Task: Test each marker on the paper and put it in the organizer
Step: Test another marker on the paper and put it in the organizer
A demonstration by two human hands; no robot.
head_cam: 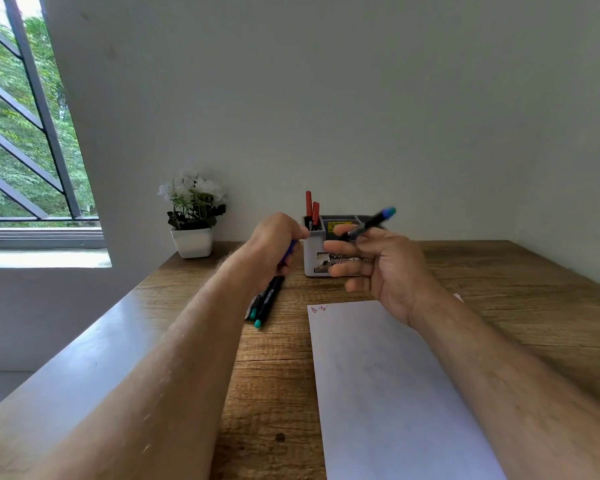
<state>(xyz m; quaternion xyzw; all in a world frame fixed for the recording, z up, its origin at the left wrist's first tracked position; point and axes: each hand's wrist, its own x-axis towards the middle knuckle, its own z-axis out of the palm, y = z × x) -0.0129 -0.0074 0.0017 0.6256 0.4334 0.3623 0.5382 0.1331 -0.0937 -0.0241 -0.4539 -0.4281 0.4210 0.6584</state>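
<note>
My right hand [378, 268] pinches a black marker with a blue end [369, 225], held above the table in front of the organizer. My left hand [274, 244] is curled round a blue cap [289, 251], just left of the organizer. The white organizer [312, 251] stands at the back of the table with two red markers [311, 211] upright in its left compartment. Two black markers with teal ends [265, 301] lie on the wood under my left hand. A white sheet of paper [388, 386] lies in front of me, with small red scribbles [318, 309] at its top left corner.
A white pot of white flowers [192, 220] stands at the table's back left corner. The wooden table [267, 393] meets a grey wall behind. A barred window [25, 133] is at the far left.
</note>
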